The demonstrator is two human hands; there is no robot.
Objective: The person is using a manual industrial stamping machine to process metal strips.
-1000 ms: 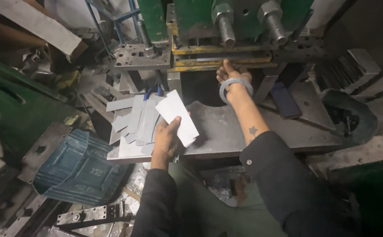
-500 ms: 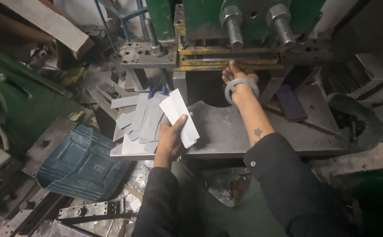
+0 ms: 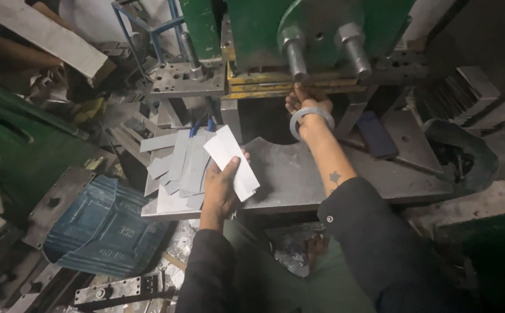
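Observation:
My left hand (image 3: 220, 186) holds a pale rectangular metal strip (image 3: 231, 161) above the near edge of the steel work plate (image 3: 299, 179). A loose pile of similar grey strips (image 3: 177, 168) lies on the plate just left of that hand. My right hand (image 3: 299, 103), with a metal bangle on the wrist, reaches forward into the slot of the green press (image 3: 299, 35), under the yellow die plate (image 3: 287, 84). Its fingertips are hidden in the gap, so what they touch is unclear.
A dark flat phone-like slab (image 3: 377, 134) lies on the plate at right. A blue metal container (image 3: 99, 223) sits low left, with scrap cuttings (image 3: 177, 255) on the floor. Green machinery (image 3: 15, 139) stands left, a round dark part (image 3: 461, 153) right.
My right hand has stayed at the press slot. My left hand keeps the strip, nearly still above the plate. The view has shifted slightly.

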